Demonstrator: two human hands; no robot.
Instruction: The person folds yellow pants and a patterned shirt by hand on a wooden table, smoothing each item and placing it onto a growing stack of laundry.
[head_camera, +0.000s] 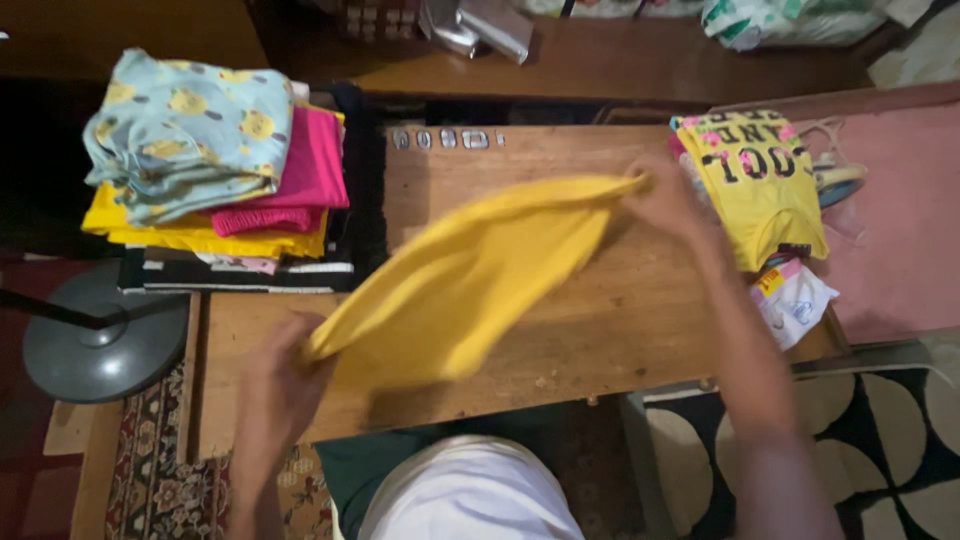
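A plain yellow garment (470, 280) is stretched diagonally above a wooden table (610, 320), blurred by motion. My left hand (285, 375) grips its lower left corner near the table's front edge. My right hand (665, 195) pinches its upper right end toward the back right of the table. The cloth hangs taut between both hands and hides the middle of the tabletop.
A stack of folded clothes (215, 170), pale blue on top, then pink and yellow, sits at the back left. A folded yellow printed shirt (760, 175) lies at the right edge. A round grey stand base (100, 345) rests on the floor to the left, beside patterned rugs.
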